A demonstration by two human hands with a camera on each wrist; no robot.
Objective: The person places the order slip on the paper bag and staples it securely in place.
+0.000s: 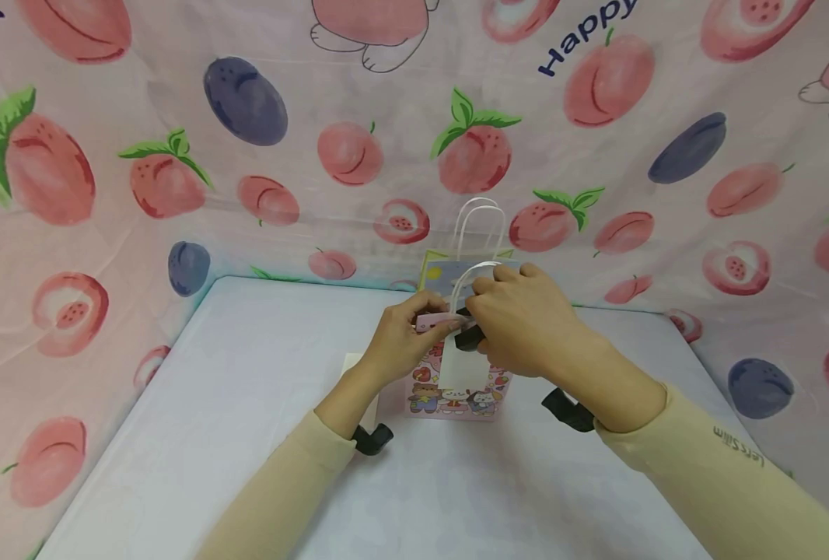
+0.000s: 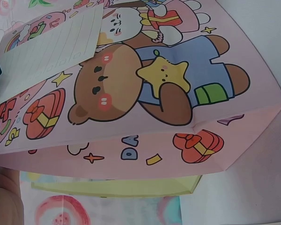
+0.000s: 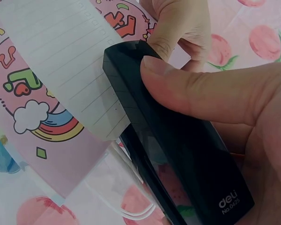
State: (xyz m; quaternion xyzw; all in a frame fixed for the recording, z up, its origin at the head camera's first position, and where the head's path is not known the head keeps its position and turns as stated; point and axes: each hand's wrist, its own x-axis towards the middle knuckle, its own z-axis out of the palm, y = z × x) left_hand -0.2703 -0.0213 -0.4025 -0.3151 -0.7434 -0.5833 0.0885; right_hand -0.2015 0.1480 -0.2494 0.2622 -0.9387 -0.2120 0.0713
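Right wrist view, and here's the black stapler (image 3: 187, 145) filling my screen: the right hand (image 3: 257, 103) is wrapped round it, thumb laid on the upper arm. The stapler's mouth is parted, with the lined paper slip (image 3: 61, 61) running into it; whether the bag's rim is in there too, I can't tell.

Over to the head view! The left hand (image 1: 404, 338) pinches the top edge of the pink paper bag (image 1: 456, 400), fingers and thumb closed on the rim. The bag stands on the white table (image 1: 197, 404), just in front of a second bag (image 1: 437, 274), the slip hanging down its near face.

Now, how does it handle? I'd call that bag light, crisp, easily creased; a hard squeeze on the panels should buckle them, so I like the pinch at the rim, close beside the stapler. The slip looks flimsy and apt to skew, best trapped flat against the bag. The stapler seems rigid and the heaviest piece here (smooth casing, maybe a touch slippery), so I favour fingers underneath and thumb forward for even pressure.
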